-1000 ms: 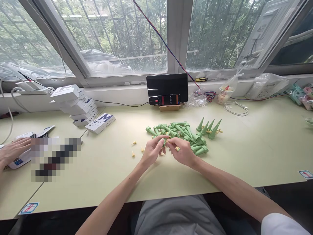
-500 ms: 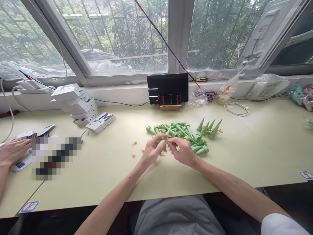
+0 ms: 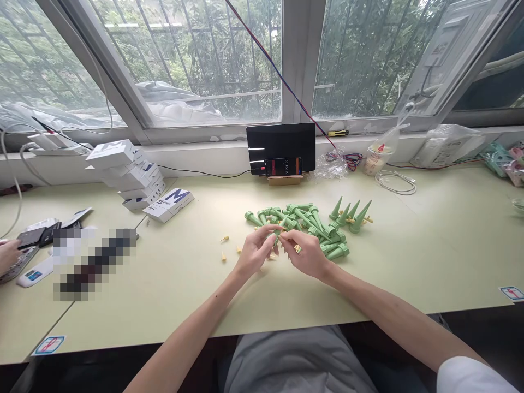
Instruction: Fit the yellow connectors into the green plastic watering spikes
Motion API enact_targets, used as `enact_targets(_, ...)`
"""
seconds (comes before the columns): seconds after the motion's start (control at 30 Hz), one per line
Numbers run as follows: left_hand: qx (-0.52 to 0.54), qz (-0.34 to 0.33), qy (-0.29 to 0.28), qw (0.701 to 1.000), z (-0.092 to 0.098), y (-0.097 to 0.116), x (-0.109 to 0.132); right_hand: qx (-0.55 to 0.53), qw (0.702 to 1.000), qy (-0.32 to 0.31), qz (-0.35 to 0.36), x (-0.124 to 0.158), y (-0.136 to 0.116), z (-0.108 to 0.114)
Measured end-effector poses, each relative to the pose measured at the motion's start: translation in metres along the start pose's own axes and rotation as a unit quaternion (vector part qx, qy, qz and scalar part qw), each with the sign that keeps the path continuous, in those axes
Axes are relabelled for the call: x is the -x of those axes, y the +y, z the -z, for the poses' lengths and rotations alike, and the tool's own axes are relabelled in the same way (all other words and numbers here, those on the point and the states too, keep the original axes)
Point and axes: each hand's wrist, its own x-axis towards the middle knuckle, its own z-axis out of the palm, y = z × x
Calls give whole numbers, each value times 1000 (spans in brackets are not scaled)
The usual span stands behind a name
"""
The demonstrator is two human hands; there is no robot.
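Over the near edge of a pile of green ribbed spikes [image 3: 305,218], my left hand [image 3: 257,250] holds one green spike [image 3: 282,221], its tip pointing up and away. My right hand [image 3: 305,252] pinches at the same spike's near end; a bit of yellow shows between the fingers, mostly hidden. Several small yellow pieces [image 3: 223,256] lie on the table left of my left hand. Right of the pile, several green cones [image 3: 358,221] stand upright with yellow pieces beside them.
A tablet [image 3: 280,143] with a phone leans on a stand at the back. White boxes [image 3: 137,177] are stacked at the left. Another person's hand [image 3: 7,256] is at the far left edge, by dark flat items. A bagged cup [image 3: 375,158] and white cable [image 3: 395,183] lie back right.
The other person's hand has drawn back to the left, uncovering dark flat items. My hands have hardly moved around the green spike.
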Motion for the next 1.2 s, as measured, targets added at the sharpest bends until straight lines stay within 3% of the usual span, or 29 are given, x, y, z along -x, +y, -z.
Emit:
enact_targets(0.13, 0, 12, 7, 1000, -1, 0, 0, -7, 1000, 0, -13, 0, -1, 0)
enact_targets(0.37, -24, 39, 43, 998, -2, 1, -1, 4, 999, -20, 26, 4, -1, -5)
enact_targets(0.53, -17, 20, 21, 999, -1, 3, 0, 11, 999, -7, 29, 0, -2, -2)
enact_targets(0.7, -8, 12, 1, 1000, -2, 1, 0, 12, 1000, -4, -17, -1, -2, 1)
enact_targets(1.0, -2, 45, 33, 998, -2, 3, -1, 2, 999, -26, 20, 4, 1, -5)
enact_targets(1.2, 9, 22, 18, 1000, -3, 6, 0, 12, 1000, -8, -3, 2, 1, -2)
